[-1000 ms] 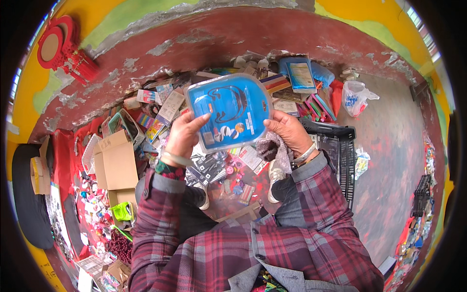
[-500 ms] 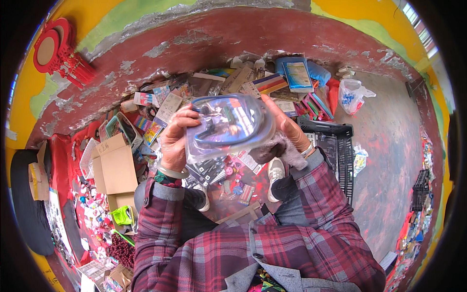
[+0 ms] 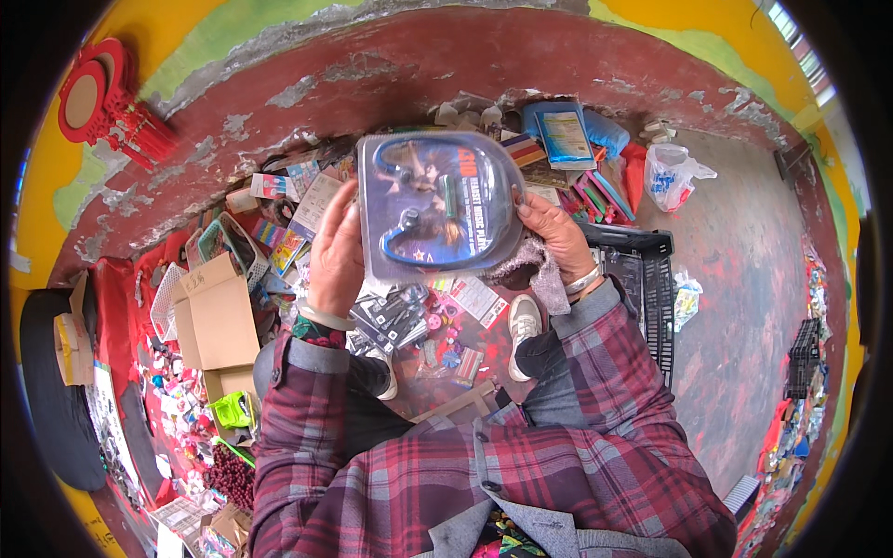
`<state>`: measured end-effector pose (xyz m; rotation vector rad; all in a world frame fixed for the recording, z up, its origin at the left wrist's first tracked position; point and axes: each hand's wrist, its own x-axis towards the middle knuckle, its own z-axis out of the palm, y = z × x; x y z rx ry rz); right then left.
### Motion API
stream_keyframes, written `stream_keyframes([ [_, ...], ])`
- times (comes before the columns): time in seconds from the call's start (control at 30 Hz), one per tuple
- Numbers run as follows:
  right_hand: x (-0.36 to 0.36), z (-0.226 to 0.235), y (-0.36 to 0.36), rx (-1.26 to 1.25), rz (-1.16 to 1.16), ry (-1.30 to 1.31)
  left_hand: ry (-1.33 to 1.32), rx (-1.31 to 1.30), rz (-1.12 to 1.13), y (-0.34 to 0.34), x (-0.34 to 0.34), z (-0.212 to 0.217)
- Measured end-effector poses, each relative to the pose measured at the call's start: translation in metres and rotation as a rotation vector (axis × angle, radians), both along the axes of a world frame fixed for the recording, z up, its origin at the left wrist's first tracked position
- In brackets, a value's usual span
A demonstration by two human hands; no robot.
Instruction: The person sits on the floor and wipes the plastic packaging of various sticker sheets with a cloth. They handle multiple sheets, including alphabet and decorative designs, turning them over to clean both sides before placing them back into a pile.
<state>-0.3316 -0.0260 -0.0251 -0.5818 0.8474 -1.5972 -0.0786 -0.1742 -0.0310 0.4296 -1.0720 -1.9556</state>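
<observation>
I hold a clear plastic blister pack [image 3: 437, 209] up in front of me with both hands. Inside it are blue behind-the-neck headphones against a dark printed card. My left hand [image 3: 335, 253] grips its left edge, and a pale band sits on that wrist. On the pack's right edge is my right hand [image 3: 556, 234], which also has a grey-pink cloth [image 3: 532, 262] tucked under its palm. Below the pack, small packaged goods [image 3: 423, 321] lie on the red floor between my two shoes.
An open cardboard box [image 3: 219, 312] stands at my left. A black plastic crate [image 3: 642, 288] sits at my right, with a tied white plastic bag [image 3: 672, 177] beyond it. More packets and a blue box [image 3: 563, 135] lie along the red wall. Red round frames [image 3: 93, 98] hang upper left.
The pack has been turned over: a second ago its blue side faced me, now its clear side with the headphones does. Both hands have shifted along its edges.
</observation>
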Motion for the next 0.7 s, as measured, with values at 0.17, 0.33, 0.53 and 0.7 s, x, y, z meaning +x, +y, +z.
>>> stream_keyframes([
  [0.17,0.005,0.001,-0.002,0.018,0.001,0.089,-0.154,0.17,-0.281,0.013,-0.01,0.012],
  [0.33,-0.006,-0.011,0.0,0.212,0.233,0.334,-0.315,0.251,-0.29,0.002,-0.001,0.001],
  [0.53,-0.031,-0.069,0.011,0.402,0.099,0.421,-0.589,0.114,-0.107,-0.012,0.009,-0.028],
  [0.7,-0.109,-0.086,0.004,0.644,-0.335,0.46,-0.56,0.163,-0.09,-0.019,0.007,-0.025],
])
